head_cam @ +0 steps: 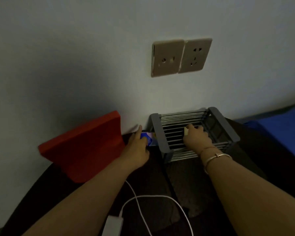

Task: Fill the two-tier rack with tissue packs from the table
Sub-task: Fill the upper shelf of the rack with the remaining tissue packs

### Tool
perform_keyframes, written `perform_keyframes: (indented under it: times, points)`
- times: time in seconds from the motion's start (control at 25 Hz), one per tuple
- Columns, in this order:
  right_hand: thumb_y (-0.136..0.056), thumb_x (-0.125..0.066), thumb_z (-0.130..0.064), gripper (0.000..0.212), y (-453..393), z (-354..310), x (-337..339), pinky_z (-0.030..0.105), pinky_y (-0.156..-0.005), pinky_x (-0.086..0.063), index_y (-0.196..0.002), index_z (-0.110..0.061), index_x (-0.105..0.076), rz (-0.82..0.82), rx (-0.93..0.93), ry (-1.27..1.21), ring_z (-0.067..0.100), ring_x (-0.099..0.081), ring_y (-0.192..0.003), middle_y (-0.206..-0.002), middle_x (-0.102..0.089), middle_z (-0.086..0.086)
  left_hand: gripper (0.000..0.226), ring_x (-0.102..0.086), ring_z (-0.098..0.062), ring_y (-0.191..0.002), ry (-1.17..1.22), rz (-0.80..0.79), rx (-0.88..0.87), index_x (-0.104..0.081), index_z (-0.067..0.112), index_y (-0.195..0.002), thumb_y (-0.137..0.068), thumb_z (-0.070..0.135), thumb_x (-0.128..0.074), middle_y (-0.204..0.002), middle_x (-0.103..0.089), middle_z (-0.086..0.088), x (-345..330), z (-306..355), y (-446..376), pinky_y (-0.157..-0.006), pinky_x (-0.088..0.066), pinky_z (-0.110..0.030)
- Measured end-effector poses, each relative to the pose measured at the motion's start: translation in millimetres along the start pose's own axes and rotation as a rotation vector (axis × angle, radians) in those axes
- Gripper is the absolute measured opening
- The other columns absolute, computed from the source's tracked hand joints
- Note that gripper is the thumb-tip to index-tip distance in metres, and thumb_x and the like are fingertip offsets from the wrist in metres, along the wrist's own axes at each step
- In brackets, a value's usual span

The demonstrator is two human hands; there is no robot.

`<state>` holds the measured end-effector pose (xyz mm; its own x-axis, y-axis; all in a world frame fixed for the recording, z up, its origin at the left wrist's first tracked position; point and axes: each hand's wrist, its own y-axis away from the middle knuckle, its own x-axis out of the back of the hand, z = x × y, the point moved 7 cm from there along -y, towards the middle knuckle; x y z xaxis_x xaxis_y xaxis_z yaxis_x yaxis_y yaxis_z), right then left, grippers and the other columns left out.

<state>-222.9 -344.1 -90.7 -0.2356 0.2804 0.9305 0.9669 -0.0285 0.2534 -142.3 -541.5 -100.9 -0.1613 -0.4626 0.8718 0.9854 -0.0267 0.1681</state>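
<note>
Dim room, dark table (153, 176) against a pale wall. At 9 o'clock a red L-shaped thing (85, 147), smooth matte, leans at the wall, can't tell what it is. Just right of it my left hand (138, 147) grips a tissue pack (149, 138), blue-white glossy wrapper, thumb up on the far edge, fingers wrapped under; print on the pack is too blurred to read. The pack's right end is touching the rack's left end panel, outside the rack, at the lower level, partly hidden by my hand. Rack (162, 133) sits at 12 o'clock against the wall, grey flat end panels, shiny metal rods as tiers; lower tier mostly hidden in shadow. My right hand (196, 137) is over the top tier, fingers curled shut, pinching a small pale pack (186, 132), mostly covered, no writing legible. Thin gold bangle (216, 156) on my right wrist. At 6 o'clock a white cable (153, 198) loops to a white charger block (111, 225), cut off by the bottom edge. On the wall, two beige socket plates (180, 57), no labels. Blue surface (283, 133) at 3 o'clock, cut off
</note>
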Motion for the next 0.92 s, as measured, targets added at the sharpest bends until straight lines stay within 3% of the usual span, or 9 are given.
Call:
perform_keyframes:
  times: [0.08, 0.12, 0.2, 0.28, 0.52, 0.76, 0.92]
  points:
    - [-0.091, -0.051, -0.024, 0.051, -24.2, 8.0, -13.5, 0.050, -0.102, -0.038, -0.137, -0.014, -0.032, -0.034, 0.001, 0.018, 0.046, -0.041, -0.121, -0.138, -0.031, 0.025, 0.013, -0.010, -0.030, -0.145, 0.010, -0.025, 0.007, -0.055, 0.005, -0.101, -0.088, 0.009, -0.053, -0.159, 0.000, -0.007, -12.2, -7.0, -21.8, -0.114, -0.025, -0.040]
    - [-0.089, -0.054, -0.025, 0.053, -31.1, 10.6, -19.2, 0.050, -0.100, -0.039, -0.136, -0.014, -0.031, -0.054, 0.005, 0.036, 0.046, -0.043, -0.119, -0.136, -0.032, 0.025, 0.009, -0.022, -0.033, -0.140, 0.023, -0.012, 0.008, -0.056, 0.004, -0.095, -0.087, 0.008, -0.055, -0.155, -0.016, -0.011, -14.9, -8.1, -28.4, -0.109, -0.032, -0.039]
    - [-0.087, -0.060, -0.026, 0.058, -39.5, 12.3, -26.6, 0.050, -0.098, -0.040, -0.136, -0.016, -0.030, -0.064, 0.018, 0.085, 0.046, -0.044, -0.117, -0.134, -0.033, 0.024, 0.004, -0.045, -0.033, -0.116, 0.047, 0.054, 0.006, -0.062, 0.003, -0.085, -0.083, 0.006, -0.061, -0.127, -0.041, -0.014, -16.4, -8.3, -36.0, -0.095, -0.042, -0.037]
    - [-0.084, -0.063, -0.023, 0.061, -39.2, 10.8, -23.1, 0.049, -0.097, -0.040, -0.135, -0.016, -0.031, -0.020, 0.039, 0.108, 0.046, -0.043, -0.116, -0.133, -0.032, 0.025, 0.002, -0.049, -0.029, -0.102, 0.068, 0.098, 0.021, -0.065, 0.006, -0.080, -0.080, 0.007, -0.066, -0.111, -0.042, -0.012, -14.4, -8.4, -33.8, -0.089, -0.045, -0.037]
    - [-0.078, -0.068, -0.024, 0.060, 0.1, -17.1, 28.8, 0.042, -0.094, -0.039, -0.127, -0.009, -0.037, 0.085, 0.138, -0.147, 0.042, -0.045, -0.114, -0.125, -0.045, 0.025, 0.012, -0.048, -0.020, -0.084, 0.131, 0.195, 0.033, -0.056, 0.012, -0.077, -0.076, 0.007, -0.067, -0.103, -0.035, -0.002, 22.5, 5.9, 24.7, -0.078, -0.045, -0.034]
    - [-0.085, -0.062, -0.023, 0.045, 131.3, -56.7, 126.4, 0.032, -0.080, -0.045, -0.124, -0.010, -0.044, 0.114, 0.347, -0.324, 0.030, -0.058, -0.098, -0.112, -0.060, 0.017, 0.021, -0.050, -0.015, -0.095, 0.137, 0.269, 0.006, -0.055, 0.028, -0.076, -0.082, 0.012, -0.065, -0.100, -0.039, 0.004, 77.4, 42.6, 145.2, -0.076, -0.038, -0.017]
    - [-0.088, -0.061, -0.026, 0.042, 259.8, -46.9, 159.0, 0.027, -0.074, -0.043, -0.126, -0.017, -0.046, 0.112, 0.468, -0.283, 0.019, -0.055, -0.091, -0.109, -0.057, 0.008, 0.022, -0.049, -0.011, -0.099, 0.173, 0.242, -0.026, -0.060, 0.031, -0.099, -0.087, 0.013, -0.062, -0.106, -0.037, 0.006, 92.7, 81.8, 241.3, -0.076, -0.037, -0.009]
